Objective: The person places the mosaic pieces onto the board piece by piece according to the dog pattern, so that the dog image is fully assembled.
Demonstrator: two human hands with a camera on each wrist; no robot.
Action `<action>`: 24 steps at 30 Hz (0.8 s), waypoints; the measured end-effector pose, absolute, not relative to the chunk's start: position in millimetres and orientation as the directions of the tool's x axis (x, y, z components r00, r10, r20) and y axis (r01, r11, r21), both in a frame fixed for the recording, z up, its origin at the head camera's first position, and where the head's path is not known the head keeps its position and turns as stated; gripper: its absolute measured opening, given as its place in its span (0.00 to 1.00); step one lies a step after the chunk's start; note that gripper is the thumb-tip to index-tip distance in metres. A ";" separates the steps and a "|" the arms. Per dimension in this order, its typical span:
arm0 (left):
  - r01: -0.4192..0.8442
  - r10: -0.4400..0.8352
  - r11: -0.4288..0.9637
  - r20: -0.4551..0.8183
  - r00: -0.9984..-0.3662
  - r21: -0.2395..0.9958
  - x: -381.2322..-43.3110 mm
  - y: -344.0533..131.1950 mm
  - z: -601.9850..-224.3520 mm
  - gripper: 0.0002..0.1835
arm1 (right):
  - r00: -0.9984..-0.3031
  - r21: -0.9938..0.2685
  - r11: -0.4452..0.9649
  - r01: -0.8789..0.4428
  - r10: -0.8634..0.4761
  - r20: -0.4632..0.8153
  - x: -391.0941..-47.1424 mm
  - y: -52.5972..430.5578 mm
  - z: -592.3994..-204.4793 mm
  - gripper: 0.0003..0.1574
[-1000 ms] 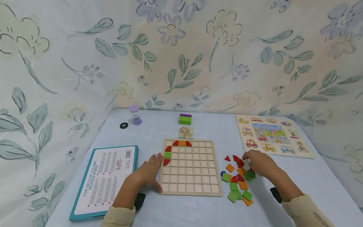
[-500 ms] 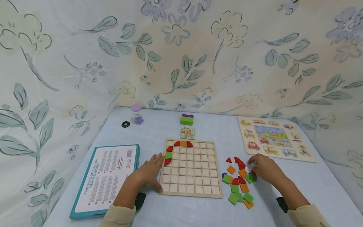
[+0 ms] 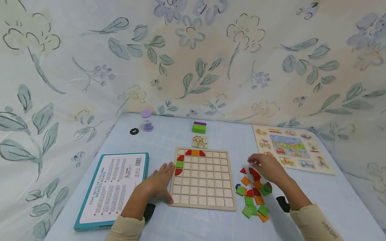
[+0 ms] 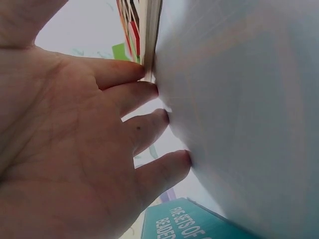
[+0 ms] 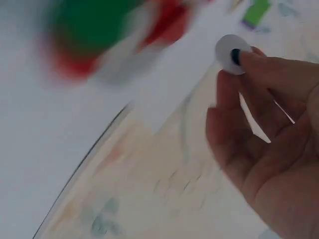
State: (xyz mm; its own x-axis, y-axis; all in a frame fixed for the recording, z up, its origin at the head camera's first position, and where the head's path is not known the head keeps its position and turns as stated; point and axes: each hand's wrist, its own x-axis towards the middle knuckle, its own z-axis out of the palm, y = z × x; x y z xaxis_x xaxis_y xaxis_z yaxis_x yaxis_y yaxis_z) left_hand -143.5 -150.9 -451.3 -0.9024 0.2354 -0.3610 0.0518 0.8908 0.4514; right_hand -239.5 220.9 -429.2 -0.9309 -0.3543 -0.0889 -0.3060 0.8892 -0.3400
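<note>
My right hand (image 3: 269, 169) pinches a small round white disc (image 5: 223, 50) with a dark centre, like an eye piece, between thumb and fingertips; the right wrist view shows it best. The hand is raised over the far side of a loose pile of coloured pieces: red quarter-rounds, green squares (image 3: 248, 201) and orange squares (image 3: 259, 200). With its fingers spread along the left edge of a wooden grid board (image 3: 202, 184), my left hand (image 3: 158, 180) touches the frame, thumb at the near left corner. Several red pieces (image 3: 178, 172), an orange square (image 3: 195, 153) and a green square (image 3: 179, 164) sit in its cells.
A small picture card (image 3: 199, 141) lies behind the board, with a green and purple block (image 3: 199, 127) beyond. At left are a teal-edged box (image 3: 119, 187), a black chip (image 3: 134, 131) and a purple sand timer (image 3: 147, 121). A vehicle puzzle board (image 3: 297, 147) lies back right.
My right hand first drew slightly right at the pile, then rose away and leftward, now with the white disc in its fingers. The left hand stays at the board's edge.
</note>
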 end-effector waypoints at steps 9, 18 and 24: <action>0.067 0.244 0.892 -0.353 -0.903 0.447 -142.4 -151.6 -453.8 0.62 | -0.809 -0.591 0.659 -0.466 -0.588 -0.018 -253.5 88.3 -430.6 0.05; 0.081 0.248 0.897 -0.343 -0.906 0.435 -142.6 -151.0 -455.6 0.62 | -0.772 -0.583 0.643 -0.496 -0.634 -0.041 -268.0 28.1 -445.1 0.05; 0.078 0.248 0.896 -0.348 -0.904 0.437 -142.6 -150.9 -455.1 0.63 | -0.783 -0.554 0.680 -0.481 -0.617 -0.076 -268.9 20.4 -449.1 0.07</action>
State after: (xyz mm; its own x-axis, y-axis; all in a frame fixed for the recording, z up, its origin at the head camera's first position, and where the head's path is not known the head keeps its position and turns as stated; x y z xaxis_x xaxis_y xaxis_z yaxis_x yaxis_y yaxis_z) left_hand -142.6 -150.9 -455.1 -0.9040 0.2483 -0.3482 0.0780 0.8963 0.4366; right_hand -268.9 20.4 -449.1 -0.7835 -0.6167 -0.0763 -0.4810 0.6796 -0.5538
